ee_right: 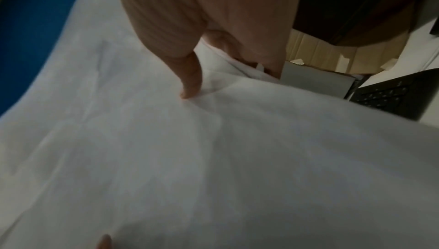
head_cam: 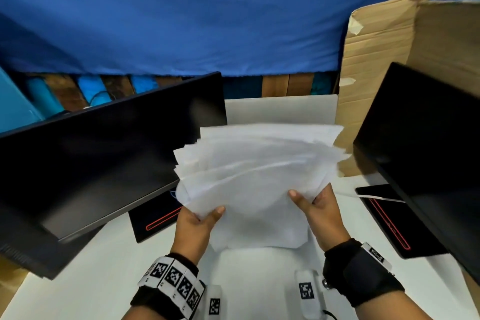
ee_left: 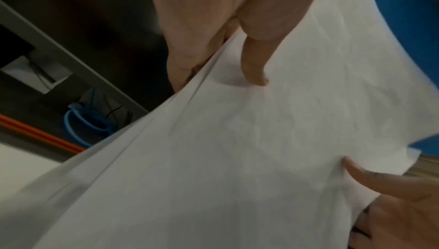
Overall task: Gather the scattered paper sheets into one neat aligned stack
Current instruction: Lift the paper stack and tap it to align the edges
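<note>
**Both hands lift the fanned sheets above the desk**

Both hands have the paper sheets [head_cam: 259, 176] pinched from opposite sides: my left hand [head_cam: 196, 226] grips the left edge, thumb on top, and my right hand [head_cam: 320, 213] grips the right edge the same way. Fingers under the paper are hidden from the head camera; on the left wrist view I see the left hand [ee_left: 202, 27] with its fingers behind the bundle and the sheet edges still splayed. Blur smears the far corners, so I cannot count sheets. The bundle hangs raised over the white desk [head_cam: 104, 267], fanned and unaligned. Palms face inward, wrists level. A dark monitor [head_cam: 104, 158] stands to the left, another monitor [head_cam: 428, 150] to the right, cardboard [head_cam: 376, 60] behind. Wrist views show mostly white paper.
</note>
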